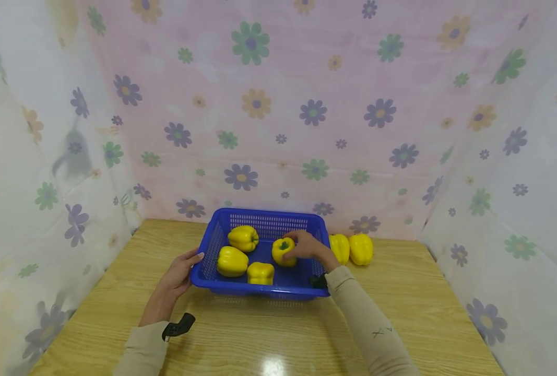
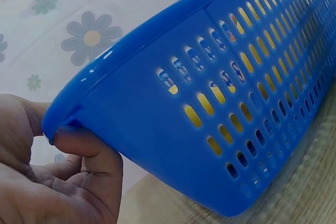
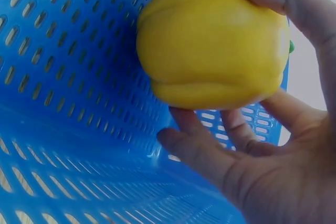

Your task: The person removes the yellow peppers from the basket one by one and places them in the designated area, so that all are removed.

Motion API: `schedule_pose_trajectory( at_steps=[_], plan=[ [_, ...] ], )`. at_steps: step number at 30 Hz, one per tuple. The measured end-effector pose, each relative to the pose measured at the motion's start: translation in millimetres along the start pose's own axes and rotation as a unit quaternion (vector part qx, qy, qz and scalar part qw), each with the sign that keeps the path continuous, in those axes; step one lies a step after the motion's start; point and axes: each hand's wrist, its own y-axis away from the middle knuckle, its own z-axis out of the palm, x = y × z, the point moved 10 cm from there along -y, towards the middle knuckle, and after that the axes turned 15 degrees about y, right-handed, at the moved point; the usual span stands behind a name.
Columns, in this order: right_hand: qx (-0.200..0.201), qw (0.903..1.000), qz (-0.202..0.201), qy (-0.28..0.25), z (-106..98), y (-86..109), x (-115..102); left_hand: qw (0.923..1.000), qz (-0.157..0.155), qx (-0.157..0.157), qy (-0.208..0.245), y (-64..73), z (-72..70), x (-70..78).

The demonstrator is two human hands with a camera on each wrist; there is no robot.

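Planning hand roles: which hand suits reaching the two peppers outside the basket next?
Likely the right hand: nearer both outside peppers, though holding another pepper; the left hand grips the basket's left rim.

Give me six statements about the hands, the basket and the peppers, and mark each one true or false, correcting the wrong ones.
1. The right hand holds a yellow pepper. True.
2. The left hand grips the blue basket at its edge. True.
3. Besides the held one, five peppers lie in the basket. False: three other peppers lie there.
4. Two more peppers sit on the wood-grain table, to the right of the basket. True.
5. The basket is upside down. False: it is upright, its open side up.
6. The left hand is holding a pepper too. False: it holds only the basket.
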Motion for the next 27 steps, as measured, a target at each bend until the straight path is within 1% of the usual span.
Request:
schedule_pose_trajectory(
  at_steps=[2,4,10,12,18,22,27],
  plan=[
    [-0.007,0.9998,0.016,0.008,1.6,-0.2,3.8,1.0000,-0.001,0.001,0.000,-0.2,0.5,-0.4],
    [-0.020,0.9995,0.020,0.012,4.6,-0.9,4.4,1.0000,-0.002,0.002,-0.002,-0.3,0.7,-0.9],
    [-0.049,0.9986,-0.010,0.017,12.5,-3.9,-6.4,1.0000,0.001,0.007,-0.003,-0.8,0.0,-1.1],
    [-0.048,0.9985,-0.017,0.016,13.5,-4.5,-10.8,1.0000,0.001,0.005,-0.006,-0.5,0.1,-1.2],
    [-0.047,0.9986,-0.023,-0.010,16.8,-4.1,-17.6,1.0000,-0.003,0.003,-0.004,1.4,-0.7,-2.8],
    [-0.048,0.9984,-0.015,-0.025,17.4,-4.1,-16.4,1.0000,-0.002,0.002,-0.003,1.5,-0.5,-2.9],
    [-0.034,0.9987,0.001,-0.039,12.6,-3.7,-14.9,1.0000,0.002,0.004,-0.005,0.6,0.5,-1.0]
  ],
)
